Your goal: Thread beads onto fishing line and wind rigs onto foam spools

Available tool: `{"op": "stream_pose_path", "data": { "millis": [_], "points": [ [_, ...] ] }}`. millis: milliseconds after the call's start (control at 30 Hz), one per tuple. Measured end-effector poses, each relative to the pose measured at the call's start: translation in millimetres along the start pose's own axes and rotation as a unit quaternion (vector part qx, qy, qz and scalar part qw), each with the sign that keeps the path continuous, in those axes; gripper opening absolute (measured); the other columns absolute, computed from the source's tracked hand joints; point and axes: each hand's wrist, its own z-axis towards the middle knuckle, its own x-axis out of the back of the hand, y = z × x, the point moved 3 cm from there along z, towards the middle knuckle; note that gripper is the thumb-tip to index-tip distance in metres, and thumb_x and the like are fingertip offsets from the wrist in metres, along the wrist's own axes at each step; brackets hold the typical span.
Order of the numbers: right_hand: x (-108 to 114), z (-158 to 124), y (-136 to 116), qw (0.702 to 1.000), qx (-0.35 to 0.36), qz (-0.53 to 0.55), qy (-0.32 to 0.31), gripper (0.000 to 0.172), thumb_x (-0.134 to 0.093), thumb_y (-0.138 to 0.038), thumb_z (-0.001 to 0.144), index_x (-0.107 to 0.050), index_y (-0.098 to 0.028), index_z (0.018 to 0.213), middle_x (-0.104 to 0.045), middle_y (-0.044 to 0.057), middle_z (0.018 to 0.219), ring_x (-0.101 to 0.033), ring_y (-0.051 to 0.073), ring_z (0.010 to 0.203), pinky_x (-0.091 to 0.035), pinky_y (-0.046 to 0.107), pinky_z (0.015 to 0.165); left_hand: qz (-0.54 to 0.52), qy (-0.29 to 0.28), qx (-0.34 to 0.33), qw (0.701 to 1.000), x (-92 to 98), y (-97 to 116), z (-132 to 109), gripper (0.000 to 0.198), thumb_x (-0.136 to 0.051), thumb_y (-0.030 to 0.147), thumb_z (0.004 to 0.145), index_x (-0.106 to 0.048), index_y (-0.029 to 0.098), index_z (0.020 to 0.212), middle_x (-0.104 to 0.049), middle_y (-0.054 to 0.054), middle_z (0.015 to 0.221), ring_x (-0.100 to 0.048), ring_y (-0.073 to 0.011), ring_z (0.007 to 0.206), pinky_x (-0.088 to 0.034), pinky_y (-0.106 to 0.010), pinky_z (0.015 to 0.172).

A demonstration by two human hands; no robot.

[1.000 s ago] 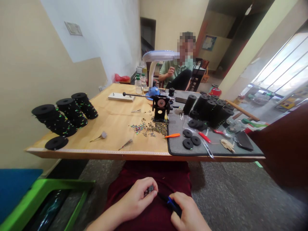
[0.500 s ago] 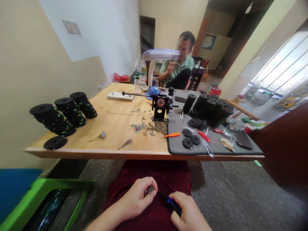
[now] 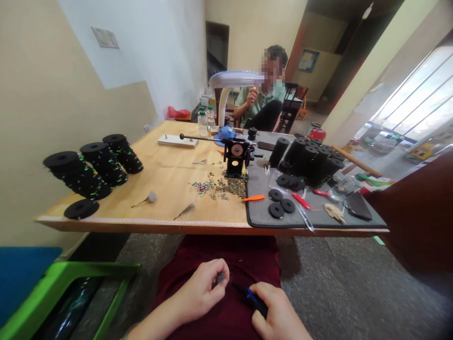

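Over my lap, my left hand [image 3: 207, 285] is closed, thumb and index finger pinched around a small grey bundle [image 3: 221, 277] that is mostly hidden by the fingers. To its right, my right hand [image 3: 274, 309] wraps around the black and blue handles of a pair of pliers [image 3: 255, 301]. Their narrow dark tip points left toward the left fingertips, a small gap away. Dark red cloth lies beneath both hands. Similar small bundles, one with a grey head [image 3: 151, 197] and a slimmer one [image 3: 184, 211], rest on the wooden table [image 3: 166, 179].
Stacks of black foam discs [image 3: 94, 165] stand at the left, more black spools [image 3: 304, 156] at the right on a grey mat [image 3: 258, 215]. A small black hand-cranked machine [image 3: 235, 158] sits behind loose metal pieces [image 3: 230, 187]. A person [image 3: 264, 101] sits beyond the lamp [image 3: 222, 106].
My left hand has shifted slightly left, and the pliers' tip, which was at its fingertips, is now apart from them. The seated person's raised hand has moved slightly.
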Motion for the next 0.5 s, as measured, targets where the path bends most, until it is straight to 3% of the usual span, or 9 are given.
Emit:
{"op": "stream_pose_path", "data": {
  "millis": [333, 500],
  "points": [
    [-5, -1, 9, 0.999, -0.015, 0.043, 0.016, 0.034, -0.044, -0.005, 0.057, -0.063, -0.019, 0.082, -0.068, 0.001, 0.078, -0.06, 0.017, 0.073, -0.043, 0.023, 0.07, -0.08, 0.018, 0.025, 0.996, -2.4, -6, 0, 0.008, -0.047, 0.014, 0.076, -0.05, 0.018, 0.07, -0.054, 0.001, 0.065, -0.046, -0.0127, 0.059, -0.035, -0.023, 0.056],
    [-4, 2, 11, 0.997, 0.01, 0.051, 0.049, 0.028, -0.044, -0.006, 0.061, -0.061, -0.018, 0.08, -0.066, 0.002, 0.075, -0.06, 0.017, 0.07, -0.044, 0.023, 0.066, -0.184, 0.027, 0.053, 0.981, -3.5, -9, 5, 0.007, -0.047, 0.017, 0.078, -0.049, 0.018, 0.071, -0.054, 0.001, 0.065, -0.049, -0.0122, 0.055, -0.037, -0.024, 0.054]
  ]
}}
